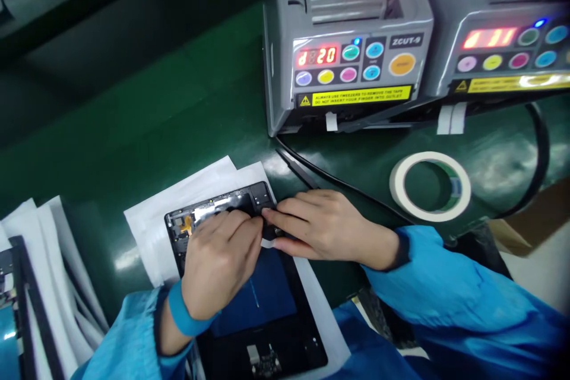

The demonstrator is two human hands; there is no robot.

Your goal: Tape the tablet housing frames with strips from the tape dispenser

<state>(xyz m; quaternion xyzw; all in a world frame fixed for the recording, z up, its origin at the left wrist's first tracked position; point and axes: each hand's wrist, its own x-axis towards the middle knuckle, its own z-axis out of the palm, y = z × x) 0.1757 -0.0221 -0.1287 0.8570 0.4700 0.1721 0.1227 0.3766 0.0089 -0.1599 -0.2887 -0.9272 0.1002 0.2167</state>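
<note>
An opened tablet (312,332), with its inner boards and a blue battery panel (271,285) showing, lies on white sheets (151,231) in front of me. My left hand (222,261), with a blue wristband, rests over its upper part. Its fingers are curled together, and what they grip is hidden. Coming from the right, my right hand (323,222) touches the tablet's upper right edge. A small white strip of tape (267,243) shows at its thumb tip, between thumb and fingers. Dark tweezers (297,170) lie just beyond my right hand.
Two tape dispensers (351,29) with lit displays stand at the back right, short white tape ends sticking out of them. A roll of white tape (401,193) and a black cable (338,181) lie nearby. At left, another opened device (11,309) sits beside stacked white sheets (62,285).
</note>
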